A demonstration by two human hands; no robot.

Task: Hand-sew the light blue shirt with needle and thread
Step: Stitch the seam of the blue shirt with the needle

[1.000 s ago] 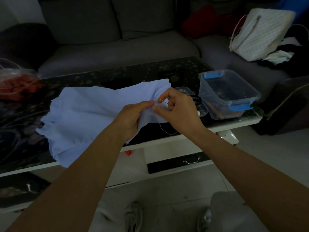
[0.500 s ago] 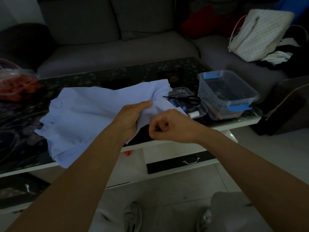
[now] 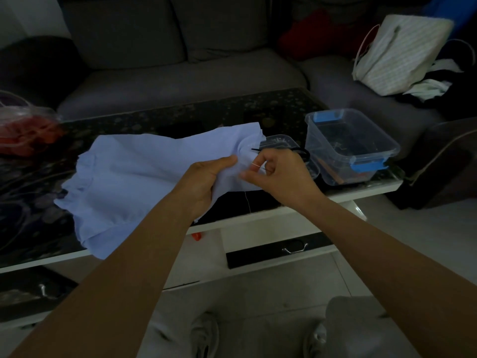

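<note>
The light blue shirt (image 3: 144, 171) is lying spread across the dark patterned table (image 3: 154, 122), with its right edge lifted. The left hand (image 3: 204, 182) is gripping that edge, thumb pressing on top and the other fingers hidden under the cloth. The right hand (image 3: 281, 174) is pinching the needle (image 3: 258, 165) between thumb and forefinger just beside the fabric, with the thread (image 3: 247, 200) hanging below. Black scissors (image 3: 258, 150) and a clear plastic box (image 3: 347, 178) are sitting behind.
</note>
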